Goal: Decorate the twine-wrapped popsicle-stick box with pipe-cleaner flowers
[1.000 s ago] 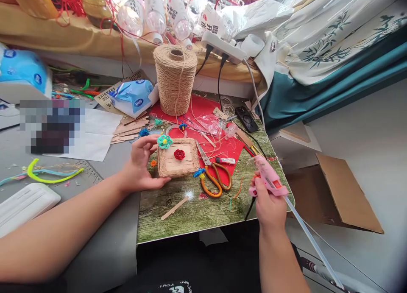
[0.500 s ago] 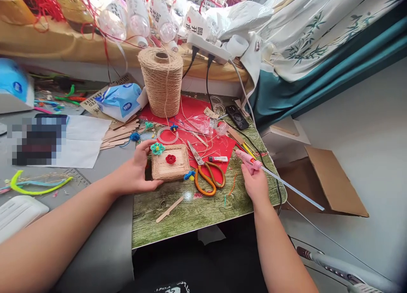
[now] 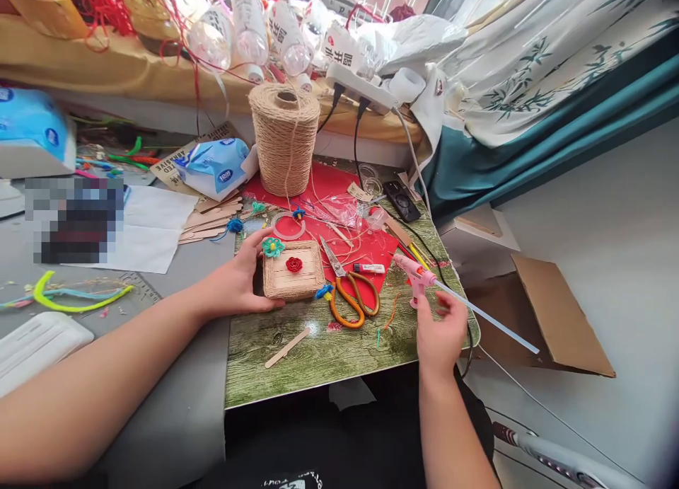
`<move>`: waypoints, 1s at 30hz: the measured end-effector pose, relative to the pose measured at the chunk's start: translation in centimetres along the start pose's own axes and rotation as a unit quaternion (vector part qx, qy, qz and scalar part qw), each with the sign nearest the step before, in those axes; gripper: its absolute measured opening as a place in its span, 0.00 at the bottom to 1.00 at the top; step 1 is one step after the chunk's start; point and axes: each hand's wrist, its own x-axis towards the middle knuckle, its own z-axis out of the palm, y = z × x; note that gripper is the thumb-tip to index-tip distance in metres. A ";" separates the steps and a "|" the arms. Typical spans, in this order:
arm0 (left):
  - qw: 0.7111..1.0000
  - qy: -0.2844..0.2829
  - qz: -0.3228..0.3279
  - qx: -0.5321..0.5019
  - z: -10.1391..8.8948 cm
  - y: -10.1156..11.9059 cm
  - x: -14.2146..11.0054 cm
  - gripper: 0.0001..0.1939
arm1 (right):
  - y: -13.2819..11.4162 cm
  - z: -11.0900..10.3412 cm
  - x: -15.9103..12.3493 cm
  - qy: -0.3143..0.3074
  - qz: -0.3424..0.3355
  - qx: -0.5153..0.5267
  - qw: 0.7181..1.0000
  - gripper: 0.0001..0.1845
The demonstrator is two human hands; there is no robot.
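Note:
My left hand (image 3: 241, 280) grips the left side of a small square box (image 3: 280, 275), thumb along its front edge. The box is made of craft sticks with twine wrapped around its border. On it sit a red rose (image 3: 294, 264) at the middle, a teal flower (image 3: 273, 247) at the upper left corner and a blue flower (image 3: 323, 291) at the lower right. A pink glue gun (image 3: 419, 277), with a long clear glue stick (image 3: 488, 315) out of its back, stands on the table. Just in front of its handle my right hand (image 3: 441, 333) is open, fingers loosely bent and apart.
Orange-handled scissors (image 3: 350, 294) lie right of the box, near a small glue tube (image 3: 369, 268). A large twine spool (image 3: 283, 142) stands behind. One craft stick (image 3: 287, 347) lies in front. A power strip (image 3: 361, 85) with cables runs along the sill; a cardboard box (image 3: 562, 312) is at right.
My right hand has let go of the glue gun and drawn back slightly toward me. The gun now stands upright on its handle. My left hand still holds the box; the view has shifted slightly.

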 end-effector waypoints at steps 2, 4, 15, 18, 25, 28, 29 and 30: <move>1.000 -0.008 -0.010 0.007 0.0 -0.3 0.0 0.72 | -1.3 -0.5 -2.7 0.025 -0.070 0.063 0.995 0.14; 1.000 -0.014 -0.014 0.003 0.0 -0.5 0.1 0.73 | -3.6 -0.4 -4.6 -0.087 -0.154 0.109 0.978 0.05; 0.999 -0.002 -0.030 0.014 0.5 0.8 -0.3 0.72 | -11.3 6.6 -6.3 -0.247 -0.093 0.258 0.929 0.06; 0.999 0.008 -0.016 0.028 0.8 0.6 -0.4 0.72 | -11.0 7.2 -6.9 -0.227 -0.081 0.272 0.932 0.05; 0.999 0.007 -0.028 0.034 1.0 0.5 -0.5 0.74 | -11.1 7.8 -7.3 -0.180 -0.134 0.249 0.942 0.05; 0.999 -0.002 -0.027 0.032 1.0 0.6 -0.5 0.74 | -11.3 8.0 -7.3 -0.163 -0.152 0.244 0.944 0.03; 0.999 0.000 -0.026 0.034 1.0 0.7 -0.4 0.74 | -11.3 8.0 -7.3 -0.165 -0.153 0.240 0.944 0.02; 0.999 0.005 -0.025 0.039 0.9 0.7 -0.4 0.74 | -11.3 8.0 -7.3 -0.169 -0.152 0.237 0.945 0.02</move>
